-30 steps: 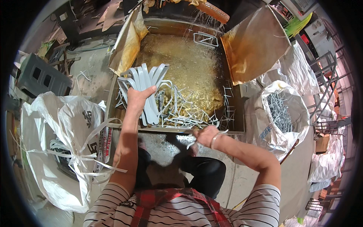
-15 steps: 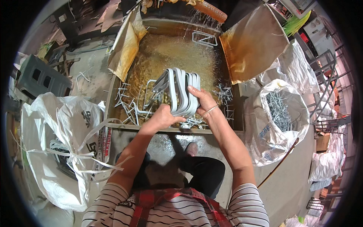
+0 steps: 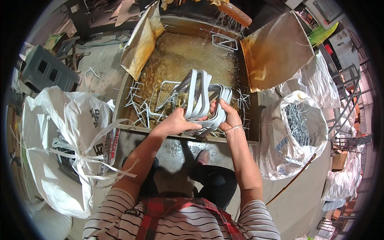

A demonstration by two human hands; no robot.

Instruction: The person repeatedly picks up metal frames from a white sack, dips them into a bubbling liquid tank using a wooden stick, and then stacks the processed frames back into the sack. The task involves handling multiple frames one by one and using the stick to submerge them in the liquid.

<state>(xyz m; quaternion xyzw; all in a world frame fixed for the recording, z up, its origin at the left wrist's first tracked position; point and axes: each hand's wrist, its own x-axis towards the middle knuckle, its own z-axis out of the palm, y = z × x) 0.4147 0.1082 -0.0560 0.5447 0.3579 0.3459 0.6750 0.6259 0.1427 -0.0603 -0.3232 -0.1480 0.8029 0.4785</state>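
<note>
Several pale grey, rounded-corner rectangular frames are held up over the near end of a water-filled trough. On their lower left side my left hand is closed, its thumb pointing right. My right hand grips the right-hand frames, with some fingertips showing inside the loops. The bundle is fanned: upright frames stand on the left, and a tilted group leans to the right. Beyond my left hand, another thin grey frame rests in the trough. Loose grey sprue-like pieces lie along its left side.
Water falls from an orange-brown pipe at the far end, near a floating frame. Stained sheets flank the trough. White sacks stand left and right; the right one holds grey pieces.
The frames, stacked close together before, have spread apart, with the right group tilting away. My right hand has moved right and slightly down with them. The whole view has shifted a little.
</note>
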